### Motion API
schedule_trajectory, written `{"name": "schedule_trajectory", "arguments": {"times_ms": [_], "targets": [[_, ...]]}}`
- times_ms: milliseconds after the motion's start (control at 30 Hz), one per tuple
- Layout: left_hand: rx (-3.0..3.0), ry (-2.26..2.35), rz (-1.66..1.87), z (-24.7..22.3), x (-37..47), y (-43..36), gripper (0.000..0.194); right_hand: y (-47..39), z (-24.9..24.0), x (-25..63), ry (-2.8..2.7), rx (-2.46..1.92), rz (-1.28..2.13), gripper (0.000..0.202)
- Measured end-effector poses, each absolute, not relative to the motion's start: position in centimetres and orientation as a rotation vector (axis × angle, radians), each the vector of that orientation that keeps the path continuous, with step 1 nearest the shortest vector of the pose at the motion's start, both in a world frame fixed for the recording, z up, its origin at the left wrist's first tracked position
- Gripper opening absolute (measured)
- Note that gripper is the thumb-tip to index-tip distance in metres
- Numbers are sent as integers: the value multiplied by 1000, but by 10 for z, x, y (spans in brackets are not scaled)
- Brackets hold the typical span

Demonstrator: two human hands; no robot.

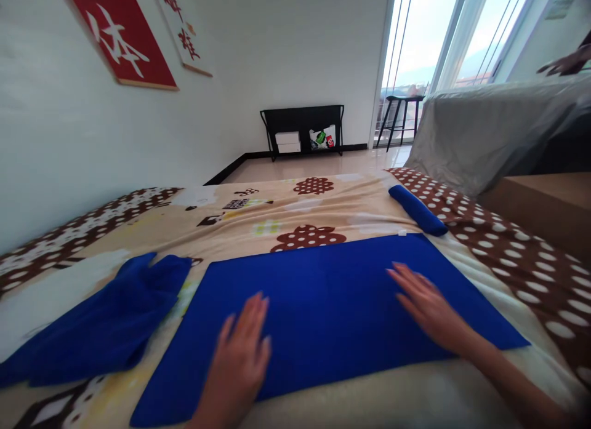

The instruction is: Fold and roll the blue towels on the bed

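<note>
A blue cloth [323, 306] lies spread flat on the patterned bedspread [221, 226], with a small white tag on its far edge. My left hand [242, 355] is over the left part of this cloth, fingers apart, slightly blurred and holding nothing. Over the right part is my right hand [427, 306], also open with its fingers spread. Whether either palm touches the cloth I cannot tell. To the left lies a crumpled blue cloth [111, 318]. A rolled blue cloth [418, 210] rests beyond the far right corner of the flat one.
Beyond the bed stands a black rack [302, 130] with white boxes. A black stool [401, 115] is by the window. Grey sheeting [480, 127] covers something at the right, beside a brown box-like surface [545, 201]. Another person's hand [567, 63] shows at the right edge.
</note>
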State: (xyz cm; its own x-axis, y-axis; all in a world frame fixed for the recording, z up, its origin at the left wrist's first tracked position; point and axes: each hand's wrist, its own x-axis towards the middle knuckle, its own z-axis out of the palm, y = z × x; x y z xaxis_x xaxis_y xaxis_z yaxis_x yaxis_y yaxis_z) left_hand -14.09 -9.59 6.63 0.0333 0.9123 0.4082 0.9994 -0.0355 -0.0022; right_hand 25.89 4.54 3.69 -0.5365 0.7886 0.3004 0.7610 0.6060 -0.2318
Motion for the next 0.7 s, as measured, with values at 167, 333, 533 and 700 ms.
{"name": "schedule_trajectory", "arguments": {"times_ms": [167,333,533,700], "targets": [[-2428,-1922,-255,60,-71,48,56,104,64,124,-2664,-953,219,50],[-2240,-2155,-249,54,-205,56,53,173,47,226,-2587,-1196,195,56],[-1834,-2453,-198,37,-345,12,61,222,7,346,-2392,-1548,186,67],[-1817,-2462,-143,35,-343,23,61,234,-4,342,-2303,-1661,165,68]]}}
